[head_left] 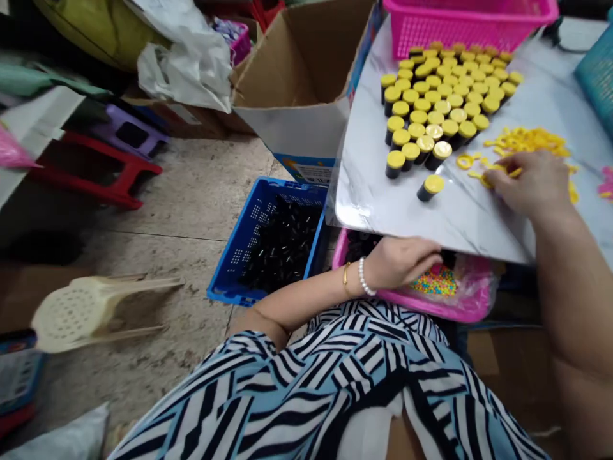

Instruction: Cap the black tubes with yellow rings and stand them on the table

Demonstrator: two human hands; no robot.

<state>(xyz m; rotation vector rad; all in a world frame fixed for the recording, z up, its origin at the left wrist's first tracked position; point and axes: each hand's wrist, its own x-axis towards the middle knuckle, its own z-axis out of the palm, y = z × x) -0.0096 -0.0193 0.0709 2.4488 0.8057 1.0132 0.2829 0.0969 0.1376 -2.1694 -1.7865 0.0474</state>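
My right hand (pixel 536 182) is over the table at a pile of small yellow plastic pieces (pixel 531 140), some ring-shaped. Its thumb and fingers close around one or more of these pieces at the pile's near left edge. Just below the table's front edge, my left hand (pixel 402 262) is above a pink basin (pixel 443 306), fingers curled together; what they hold, if anything, is hidden. Colourful little beads (pixel 435 282) and dark pieces lie in that basin. A black tube with a yellow cap (pixel 433 185) stands apart from several rows of similar capped tubes (pixel 435 118).
A pink basket (pixel 472 25) stands at the back of the marble-patterned table (pixel 368 198). On the floor to the left are a blue crate (pixel 234 255) of black tubes, an open cardboard box (pixel 292 124), a cream stool (pixel 71 313) and a red stool (pixel 115 169).
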